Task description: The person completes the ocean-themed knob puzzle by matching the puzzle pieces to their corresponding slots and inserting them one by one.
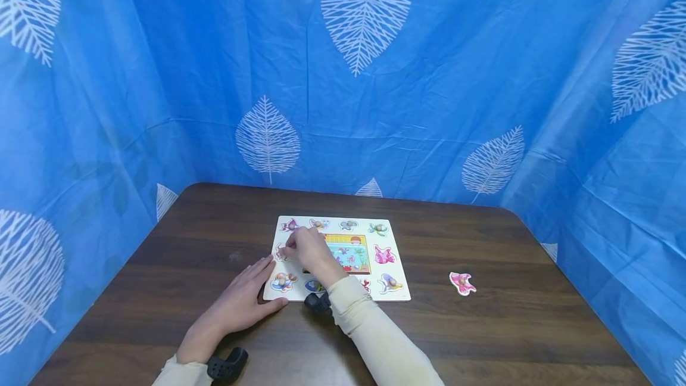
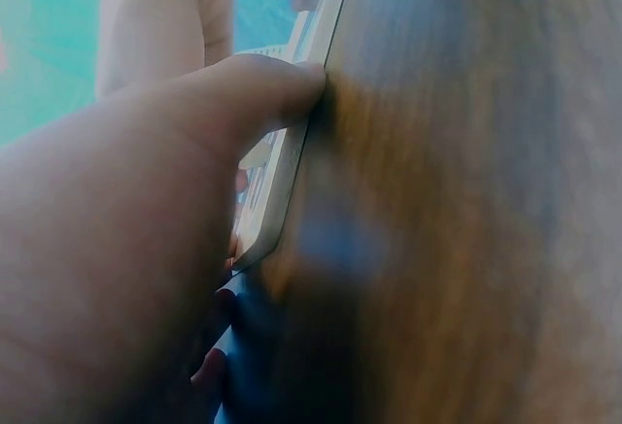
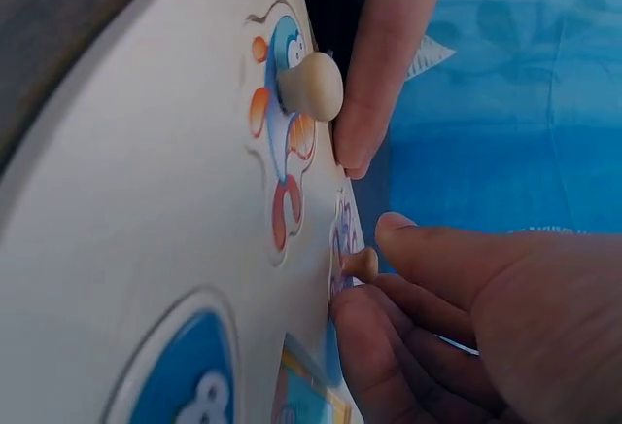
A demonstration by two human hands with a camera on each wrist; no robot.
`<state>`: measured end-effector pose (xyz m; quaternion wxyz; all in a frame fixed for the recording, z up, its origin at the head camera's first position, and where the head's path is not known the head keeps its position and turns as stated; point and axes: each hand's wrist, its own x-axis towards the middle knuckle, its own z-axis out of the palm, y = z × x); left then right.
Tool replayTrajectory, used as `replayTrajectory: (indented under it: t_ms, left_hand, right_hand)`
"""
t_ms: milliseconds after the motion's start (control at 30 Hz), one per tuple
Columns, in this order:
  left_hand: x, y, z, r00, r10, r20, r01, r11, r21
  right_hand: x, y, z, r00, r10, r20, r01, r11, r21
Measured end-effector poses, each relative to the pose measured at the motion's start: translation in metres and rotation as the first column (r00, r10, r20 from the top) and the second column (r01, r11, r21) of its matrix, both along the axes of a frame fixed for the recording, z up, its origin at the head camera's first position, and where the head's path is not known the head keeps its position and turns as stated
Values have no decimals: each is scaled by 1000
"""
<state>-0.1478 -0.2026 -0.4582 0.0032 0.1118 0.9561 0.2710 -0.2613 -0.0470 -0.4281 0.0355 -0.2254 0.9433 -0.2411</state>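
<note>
A white wooden knob puzzle board [image 1: 339, 299] lies on the table, with sea-animal pieces around a central picture. My left hand [image 1: 243, 302] steadies its near left corner: the thumb touches the near edge and the extended fingers lie by the left edge. My right hand [image 1: 311, 250] reaches over the board to the middle of its left side. In the right wrist view, the curled thumb and fingers surround the wooden knob [image 3: 362, 265] of a small purple-patterned puzzle piece [image 3: 342, 234], which lies at its recess. How firmly the knob is pinched is unclear.
A loose pink puzzle piece [image 1: 462, 283] with a knob lies on the brown table [image 1: 509, 326], right of the board. A matching pink shape [image 1: 384, 255] without a knob shows on the board's right side. A blue leaf-patterned curtain [image 1: 429, 106] surrounds the table's back and sides.
</note>
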Motion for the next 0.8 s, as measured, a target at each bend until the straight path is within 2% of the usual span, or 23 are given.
replayTrajectory:
  t_ms: [333,533,800]
  left_hand:
    - [1,1,0,1000,5,14,-4,1000,-12]
    - [1,1,0,999,15,29,-15,1000,-11]
    - [1,1,0,1000,11,15,-11,1000,-10]
  right_hand:
    - [8,22,1,997,14,-75,-22,993,-113]
    - [8,35,5,994,26,-102,-38,991,-125]
    - [9,57,8,987,43,-154,-68,985,-160]
